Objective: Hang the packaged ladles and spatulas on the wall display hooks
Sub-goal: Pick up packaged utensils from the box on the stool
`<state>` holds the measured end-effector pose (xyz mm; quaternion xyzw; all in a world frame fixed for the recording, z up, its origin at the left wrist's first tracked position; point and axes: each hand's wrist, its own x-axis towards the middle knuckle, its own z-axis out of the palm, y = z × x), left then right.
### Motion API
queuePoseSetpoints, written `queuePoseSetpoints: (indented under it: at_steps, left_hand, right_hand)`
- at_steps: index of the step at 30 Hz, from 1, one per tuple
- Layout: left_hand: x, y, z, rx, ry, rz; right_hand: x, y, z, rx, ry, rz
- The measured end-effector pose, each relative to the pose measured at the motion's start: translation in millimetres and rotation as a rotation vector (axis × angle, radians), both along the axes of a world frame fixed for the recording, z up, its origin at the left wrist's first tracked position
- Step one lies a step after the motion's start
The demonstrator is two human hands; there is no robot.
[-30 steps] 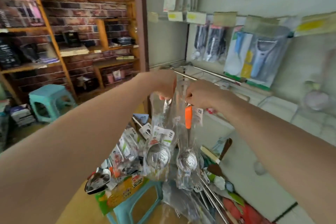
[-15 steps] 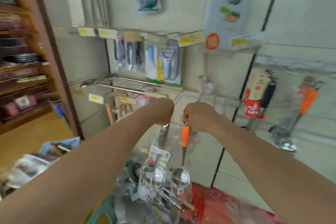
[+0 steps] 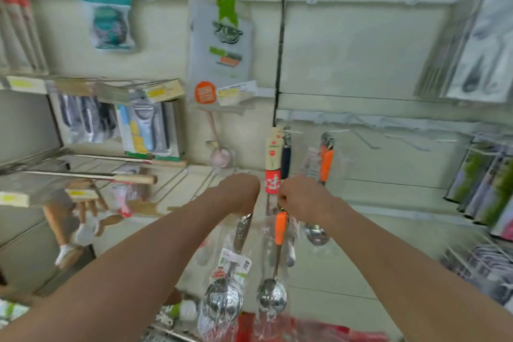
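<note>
Left hand (image 3: pixel 238 193) curled round the top of a bagged steel ladle (image 3: pixel 223 297), bowl dangling. Right hand (image 3: pixel 302 197) grips the orange-handled ladle (image 3: pixel 280 226) likewise. Both hang short of the wall hooks (image 3: pixel 366 136). Likely light, stiff; film slippery, so hold the top edge.

A packaged peeler (image 3: pixel 145 126) hangs left of a large green-labelled pack (image 3: pixel 222 44).

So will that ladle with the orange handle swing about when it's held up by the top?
Probably yes. The ladle hangs straight down from the right hand, with its metal bowl at the bottom, so it is likely bottom-heavy and swings. The ladle itself looks stiff. Its clear wrapper looks thin and floppy, maybe slippery.
</note>
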<state>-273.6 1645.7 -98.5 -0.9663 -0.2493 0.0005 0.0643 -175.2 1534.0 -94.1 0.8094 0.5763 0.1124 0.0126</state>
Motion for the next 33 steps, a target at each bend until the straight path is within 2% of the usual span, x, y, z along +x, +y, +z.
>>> queuePoseSetpoints:
  at_steps: [6,12,16,24,33]
  left_hand:
    - [69,-45,4,-0.045,-0.040,-0.024]
    - [107,-66,11,-0.245,-0.155,-0.031]
    - [108,-73,14,-0.463,-0.331,-0.014]
    - [100,-69,10,-0.951,-0.829,0.143]
    - [133,-65,20,-1.012,-0.958,0.156]
  right_hand:
    - [69,-54,6,0.036,0.073,-0.036]
    - [114,-84,8,0.201,0.278,-0.017]
    - [130,-88,9,0.285,0.342,0.039]
    - [135,-68,16,0.457,0.479,0.114]
    - [143,-39,25,0.624,0.630,0.129]
